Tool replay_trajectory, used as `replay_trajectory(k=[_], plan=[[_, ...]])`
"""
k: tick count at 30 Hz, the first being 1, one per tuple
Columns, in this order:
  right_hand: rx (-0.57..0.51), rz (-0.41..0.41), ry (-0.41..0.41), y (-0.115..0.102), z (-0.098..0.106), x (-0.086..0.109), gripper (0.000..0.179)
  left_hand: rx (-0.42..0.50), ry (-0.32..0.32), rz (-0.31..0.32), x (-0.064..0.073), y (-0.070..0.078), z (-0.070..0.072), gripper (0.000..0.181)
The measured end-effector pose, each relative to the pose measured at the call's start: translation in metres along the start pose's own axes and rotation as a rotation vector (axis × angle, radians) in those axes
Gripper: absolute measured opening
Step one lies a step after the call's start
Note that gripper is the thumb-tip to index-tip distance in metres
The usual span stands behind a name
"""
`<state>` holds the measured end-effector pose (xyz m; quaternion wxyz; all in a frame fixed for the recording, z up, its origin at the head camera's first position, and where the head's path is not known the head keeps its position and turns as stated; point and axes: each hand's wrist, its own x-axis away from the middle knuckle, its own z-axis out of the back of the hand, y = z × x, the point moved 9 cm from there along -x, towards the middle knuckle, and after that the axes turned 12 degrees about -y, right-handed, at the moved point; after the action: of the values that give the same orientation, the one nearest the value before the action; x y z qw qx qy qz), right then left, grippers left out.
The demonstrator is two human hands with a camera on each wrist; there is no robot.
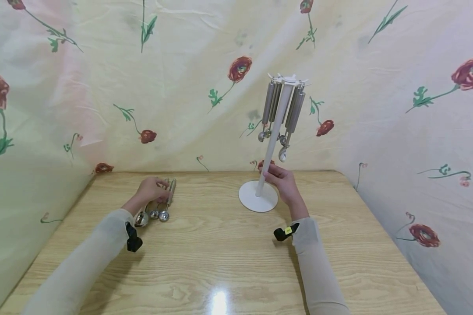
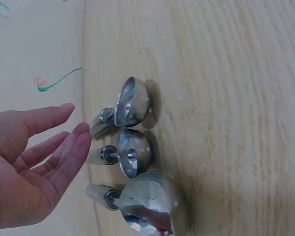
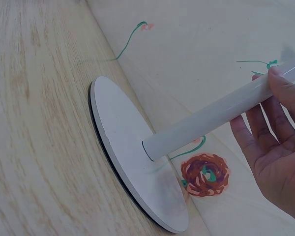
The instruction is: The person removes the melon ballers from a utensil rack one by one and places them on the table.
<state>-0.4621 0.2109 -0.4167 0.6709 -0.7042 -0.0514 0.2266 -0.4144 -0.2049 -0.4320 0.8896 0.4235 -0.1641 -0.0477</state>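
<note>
Three shiny metal measuring spoons lie side by side at the table's back left: a large one (image 2: pixel 150 204), a middle one (image 2: pixel 135 152) and another (image 2: pixel 132 103). My left hand (image 1: pixel 154 190) is over their grey handles, its fingers loosely bent and apart from each other, nothing between thumb and fingertips in the left wrist view. To the right stands a white rack with a round base (image 1: pixel 249 199) and a tall pole (image 3: pixel 211 110). My right hand (image 1: pixel 282 183) grips the pole's lower part between thumb and fingers. Several grey-handled metal spoons (image 1: pixel 295 109) hang from hooks at its top.
The wooden table (image 1: pixel 205 245) runs up to a flowered cloth backdrop (image 1: pixel 189 87) just behind the rack. More of this cloth hangs along the left and right sides. Bare wood lies between the loose spoons and the rack's base.
</note>
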Motion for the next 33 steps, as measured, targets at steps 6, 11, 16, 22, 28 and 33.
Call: replay_trajectory(k=[6,11,16,22,28,33], plan=[[-0.001,-0.003,0.003,0.001,0.001,0.000,0.034,0.056,-0.054,-0.034,-0.001,0.012,-0.002,0.048],[0.004,-0.005,0.001,0.002,0.001,0.002,0.038,0.081,-0.094,-0.102,-0.004,0.035,-0.002,0.052],[0.002,0.005,-0.003,0.002,0.001,0.001,0.037,0.155,-0.109,-0.176,-0.012,0.066,-0.001,0.052],[0.001,0.004,-0.005,0.003,0.002,0.000,0.036,0.339,-0.173,-0.276,-0.021,0.114,-0.006,0.056],[-0.009,0.019,-0.010,0.002,0.001,-0.001,0.032,0.421,-0.193,-0.384,-0.026,0.172,-0.012,0.056],[0.002,0.020,-0.012,0.001,0.000,-0.001,0.030,0.426,-0.177,-0.489,-0.028,0.217,-0.020,0.053]])
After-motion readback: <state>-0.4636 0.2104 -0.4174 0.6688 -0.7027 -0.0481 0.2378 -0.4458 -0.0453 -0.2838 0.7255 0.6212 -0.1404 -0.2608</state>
